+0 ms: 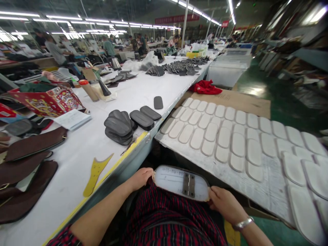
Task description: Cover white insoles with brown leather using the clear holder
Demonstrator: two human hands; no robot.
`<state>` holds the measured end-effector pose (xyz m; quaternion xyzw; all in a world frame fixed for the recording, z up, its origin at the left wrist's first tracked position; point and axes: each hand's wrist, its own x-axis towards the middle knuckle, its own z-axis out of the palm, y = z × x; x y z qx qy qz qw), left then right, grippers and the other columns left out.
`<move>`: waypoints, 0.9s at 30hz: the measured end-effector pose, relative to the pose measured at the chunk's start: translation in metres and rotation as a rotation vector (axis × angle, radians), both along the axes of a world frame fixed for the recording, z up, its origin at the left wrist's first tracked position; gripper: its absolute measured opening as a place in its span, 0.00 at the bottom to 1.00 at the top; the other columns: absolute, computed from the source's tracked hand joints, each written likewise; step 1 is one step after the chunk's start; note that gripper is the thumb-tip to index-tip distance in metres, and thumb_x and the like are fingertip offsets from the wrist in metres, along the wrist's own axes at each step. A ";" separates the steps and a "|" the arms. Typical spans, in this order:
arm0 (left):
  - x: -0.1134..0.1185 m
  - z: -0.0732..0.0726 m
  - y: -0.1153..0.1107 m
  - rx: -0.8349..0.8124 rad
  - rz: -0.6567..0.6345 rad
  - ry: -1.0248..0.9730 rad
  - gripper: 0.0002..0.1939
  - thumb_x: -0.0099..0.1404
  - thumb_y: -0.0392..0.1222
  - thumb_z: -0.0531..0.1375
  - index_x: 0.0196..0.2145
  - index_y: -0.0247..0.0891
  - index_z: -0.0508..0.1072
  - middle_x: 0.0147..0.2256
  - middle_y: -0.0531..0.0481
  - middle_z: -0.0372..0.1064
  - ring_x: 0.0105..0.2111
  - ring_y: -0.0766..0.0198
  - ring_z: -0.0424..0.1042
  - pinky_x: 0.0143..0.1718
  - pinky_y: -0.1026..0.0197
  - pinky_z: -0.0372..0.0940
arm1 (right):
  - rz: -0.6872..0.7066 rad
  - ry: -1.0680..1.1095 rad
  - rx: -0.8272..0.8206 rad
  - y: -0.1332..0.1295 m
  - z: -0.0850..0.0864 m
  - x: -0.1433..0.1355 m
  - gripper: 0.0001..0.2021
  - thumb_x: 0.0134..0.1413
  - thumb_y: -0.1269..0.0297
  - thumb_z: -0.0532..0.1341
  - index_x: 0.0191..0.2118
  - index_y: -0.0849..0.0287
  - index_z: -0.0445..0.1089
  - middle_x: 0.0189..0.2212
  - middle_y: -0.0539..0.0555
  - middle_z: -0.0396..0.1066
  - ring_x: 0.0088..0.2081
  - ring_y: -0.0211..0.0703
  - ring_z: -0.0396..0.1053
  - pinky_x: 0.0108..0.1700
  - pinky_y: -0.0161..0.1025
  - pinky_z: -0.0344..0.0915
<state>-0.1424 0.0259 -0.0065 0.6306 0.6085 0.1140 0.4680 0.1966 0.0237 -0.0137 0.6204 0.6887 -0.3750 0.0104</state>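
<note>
Close to my body, between the two tables, I hold a long oval white plate (169,179) with a dark rim. A dark metal hinge is fixed across it, and faint handwriting runs along its upper part. My left hand (141,178) is closed on the plate's left end. At the opposite end, the fingers of my right hand (223,201) grip the edge, partly hidden under it. Nearest to my left hand on the table lies a yellow template (96,173). Rows of white oval pieces (224,136) lie to the right of my hands.
Stacked dark oval pieces (118,124) sit on the white table (123,92) at left. Brown leather pieces (36,143) and a red patterned box (48,99) are farther left. A red cloth (206,87) lies on cardboard (246,102) behind the white pieces. People work in the background.
</note>
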 end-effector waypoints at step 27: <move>0.021 0.004 0.025 0.411 -0.162 0.467 0.21 0.64 0.49 0.43 0.22 0.37 0.66 0.26 0.47 0.66 0.30 0.60 0.65 0.31 0.62 0.52 | -0.028 -0.141 0.291 0.012 0.014 -0.012 0.18 0.58 0.58 0.47 0.22 0.59 0.65 0.22 0.53 0.68 0.26 0.38 0.63 0.29 0.34 0.48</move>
